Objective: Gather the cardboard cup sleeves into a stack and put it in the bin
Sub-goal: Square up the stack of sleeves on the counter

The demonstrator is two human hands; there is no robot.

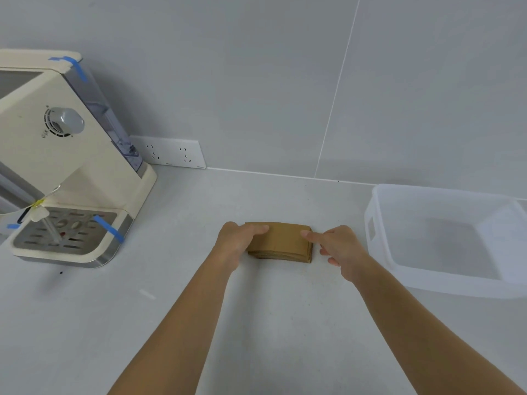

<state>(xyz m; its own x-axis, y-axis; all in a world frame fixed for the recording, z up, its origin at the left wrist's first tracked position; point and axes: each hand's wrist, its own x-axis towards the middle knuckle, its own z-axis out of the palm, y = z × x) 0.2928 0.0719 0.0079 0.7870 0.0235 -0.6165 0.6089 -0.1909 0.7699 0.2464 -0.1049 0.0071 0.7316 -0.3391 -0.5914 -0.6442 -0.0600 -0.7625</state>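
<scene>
1. Now on the pale surface (285,323), a left hand (235,242) and a right hand (342,246) flank the stack of cup sleeves (285,240), which lies flat with its long axis 9 to 3 o'clock.
2. Left fingers (258,230) wrap its 9 o'clock end. One right finger rests on top and the others curl beside the 3 o'clock end, grip unclear.
3. The clear bin (370,212) waits at 3 o'clock, nearer the right hand.
4. A coffee machine (65,166) stands at 10 o'clock.

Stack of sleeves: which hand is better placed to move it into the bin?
Probably the right. The bin stands right of the stack, just beyond the right hand; the left hand is on the stack's far side from it. Both hands touch the stack.
</scene>
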